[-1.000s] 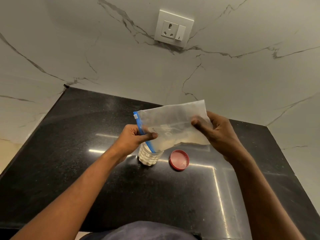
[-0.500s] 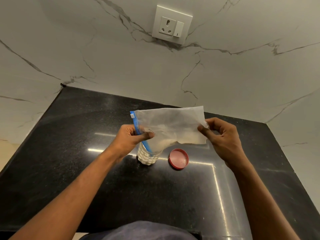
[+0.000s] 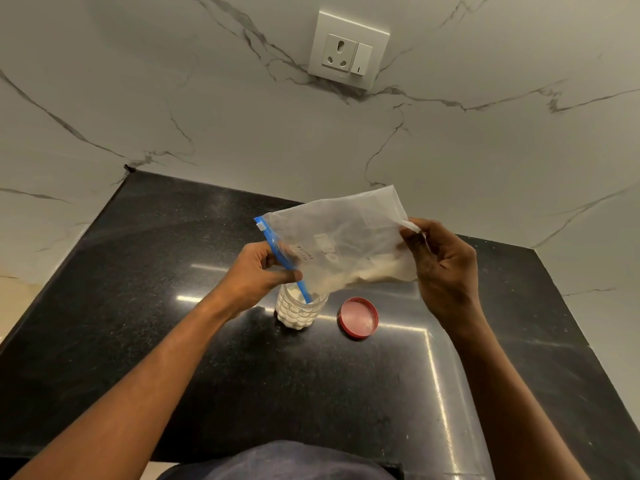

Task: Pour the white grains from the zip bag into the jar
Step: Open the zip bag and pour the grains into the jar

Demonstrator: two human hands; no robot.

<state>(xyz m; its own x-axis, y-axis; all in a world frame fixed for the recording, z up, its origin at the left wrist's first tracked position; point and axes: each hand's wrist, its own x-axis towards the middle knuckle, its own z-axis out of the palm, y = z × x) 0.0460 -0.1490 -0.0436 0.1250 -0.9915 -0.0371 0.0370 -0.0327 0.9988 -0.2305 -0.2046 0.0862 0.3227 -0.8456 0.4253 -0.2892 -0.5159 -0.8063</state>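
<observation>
A clear zip bag (image 3: pixel 341 242) with a blue zipper strip hangs tilted over a small clear jar (image 3: pixel 298 311) on the black counter. White grains lie along the bag's lower edge and fill much of the jar. My left hand (image 3: pixel 258 271) pinches the bag at its blue zipper end, which points down into the jar's mouth. Holding the bag's far corner higher up on the right is my right hand (image 3: pixel 441 268). The jar's red lid (image 3: pixel 359 317) lies flat on the counter just right of the jar.
The black stone counter (image 3: pixel 173 306) is bounded by marble walls at the back and on both sides. A white wall socket with a switch (image 3: pixel 348 50) sits high on the back wall. Counter's front edge is near my body.
My right hand has shifted its hold from the bag's lower right edge to the upper right corner and raised it, tilting the bag more steeply toward the jar. The left hand stays at the zipper.
</observation>
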